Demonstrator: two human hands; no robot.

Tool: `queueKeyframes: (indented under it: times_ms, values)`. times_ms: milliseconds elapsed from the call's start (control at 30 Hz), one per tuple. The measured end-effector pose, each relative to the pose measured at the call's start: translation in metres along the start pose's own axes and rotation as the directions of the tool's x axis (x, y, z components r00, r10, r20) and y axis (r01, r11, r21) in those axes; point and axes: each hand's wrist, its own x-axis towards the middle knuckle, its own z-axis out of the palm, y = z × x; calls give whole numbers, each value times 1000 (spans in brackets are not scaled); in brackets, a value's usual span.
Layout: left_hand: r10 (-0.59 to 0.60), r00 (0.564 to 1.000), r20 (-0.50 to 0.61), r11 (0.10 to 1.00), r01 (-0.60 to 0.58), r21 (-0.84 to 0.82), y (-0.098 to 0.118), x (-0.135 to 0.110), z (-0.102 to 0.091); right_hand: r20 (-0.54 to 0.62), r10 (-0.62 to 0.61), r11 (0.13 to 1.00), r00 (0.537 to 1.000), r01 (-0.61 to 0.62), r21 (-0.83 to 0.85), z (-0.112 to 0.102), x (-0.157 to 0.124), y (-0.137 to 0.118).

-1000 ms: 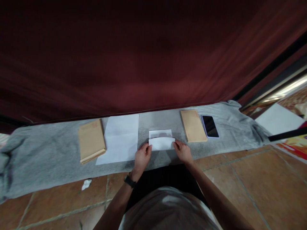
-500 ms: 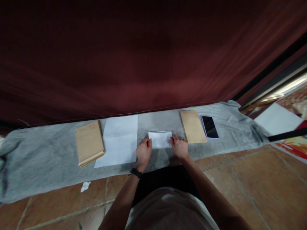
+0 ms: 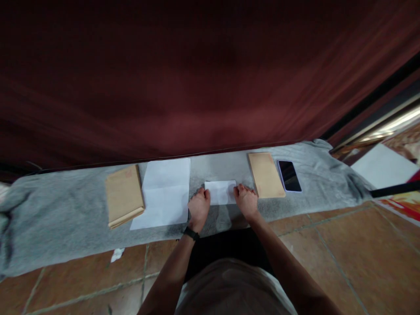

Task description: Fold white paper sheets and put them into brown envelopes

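Note:
A small folded sheet of white paper (image 3: 222, 192) lies on the grey cloth, between my two hands. My left hand (image 3: 199, 205) is closed at its left edge, thumb and curled fingers on the paper. At the right edge my right hand (image 3: 246, 200) grips it in the same way, fingers curled. Left of my left hand, larger white sheets (image 3: 166, 192) lie flat with a faint crease across them. Just beyond my right hand is a brown envelope (image 3: 267, 175).
A stack of brown envelopes (image 3: 124, 192) sits at the left, touching the white sheets. A phone (image 3: 289, 176) lies right of the single envelope. The grey cloth (image 3: 72, 232) covers a long low ledge below a dark red curtain (image 3: 210, 87). Crumpled tissue (image 3: 117, 254) is on the tiled floor.
The folded paper lies flatter, its upper edge no longer showing a gap. Both hands keep their places at its sides; the whole view has shifted slightly.

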Motion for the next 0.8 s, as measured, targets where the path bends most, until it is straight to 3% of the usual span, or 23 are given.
queueKeyframes:
  times_ms: [133, 267, 400, 500, 800]
  values:
    - [13, 1000, 4, 999, -13, 36, 2, 0, -2, -34, -15, 1000, 999, 15, 6, 5, 1, 2]
    - [38, 999, -10, 997, -37, 61, 3, -1, -3, -166, -75, 997, 983, 80, 23, 4, -2, 3]
    - [47, 999, -6, 997, -46, 62, 2, -1, -2, -265, -227, 964, 937, 255, 76, 8, -11, -3]
    - [64, 998, -22, 995, -62, 83, 2, -2, -1, -274, -339, 921, 900, 377, 99, 18, -19, -8]
    - [54, 998, 20, 993, -56, 104, 5, -2, -7, -231, -322, 934, 918, 348, 83, 42, -27, -6]
